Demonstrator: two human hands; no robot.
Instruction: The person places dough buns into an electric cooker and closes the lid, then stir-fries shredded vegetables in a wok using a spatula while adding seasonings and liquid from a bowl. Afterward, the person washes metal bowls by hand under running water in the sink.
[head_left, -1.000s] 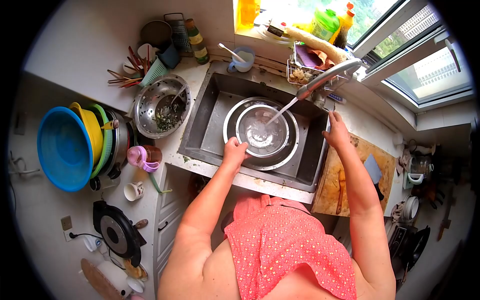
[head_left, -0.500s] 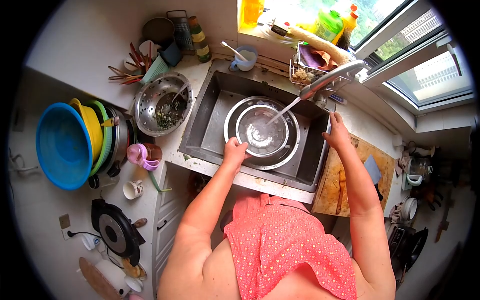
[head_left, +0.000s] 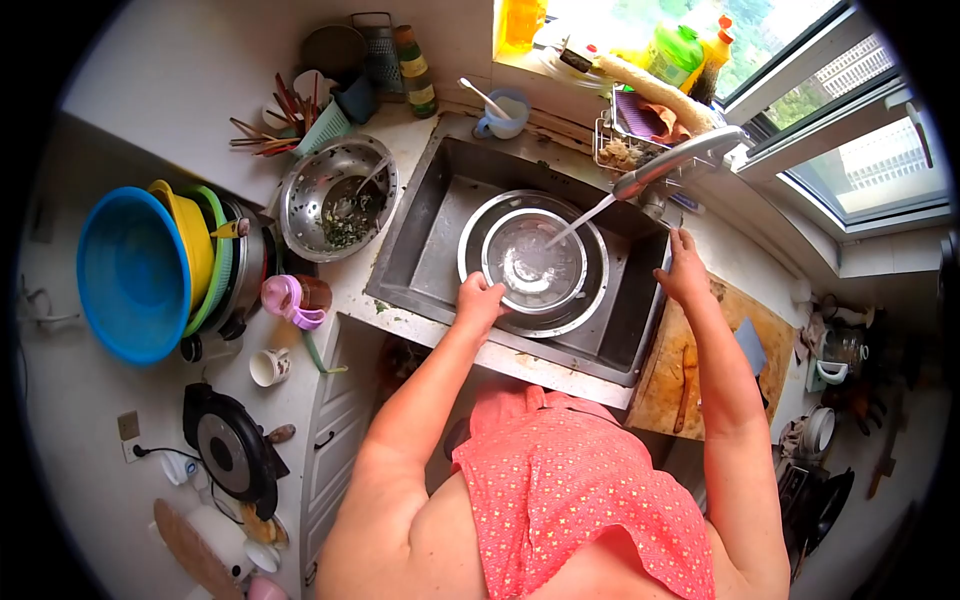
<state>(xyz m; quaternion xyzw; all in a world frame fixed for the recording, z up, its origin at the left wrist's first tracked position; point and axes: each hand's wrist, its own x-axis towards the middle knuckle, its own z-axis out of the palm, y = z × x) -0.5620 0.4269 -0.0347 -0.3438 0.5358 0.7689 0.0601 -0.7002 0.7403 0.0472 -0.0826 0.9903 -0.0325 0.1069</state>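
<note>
Water runs from the faucet (head_left: pixel 655 176) into a small metal bowl (head_left: pixel 534 258). That bowl sits inside a larger metal basin (head_left: pixel 583 322) in the sink (head_left: pixel 405 262). My left hand (head_left: pixel 482 302) grips the small bowl's near-left rim, thumb on top and the other fingers partly hidden. At the sink's right edge, my right hand (head_left: pixel 684 266) rests with its fingers stretched out and its thumb apart, just below the faucet base. It holds nothing that I can see.
Left of the sink stands a steel bowl (head_left: pixel 330 200) with chopped greens and a utensil. Farther left, colored basins (head_left: pixel 135 275) are stacked on edge. On the right lies a wooden cutting board (head_left: pixel 660 385) with a knife (head_left: pixel 748 347). A blue cup (head_left: pixel 503 117) stands behind the sink.
The view has shifted slightly, so the scene sits a little farther right. Water keeps running into the small bowl, and both hands stay at the same places.
</note>
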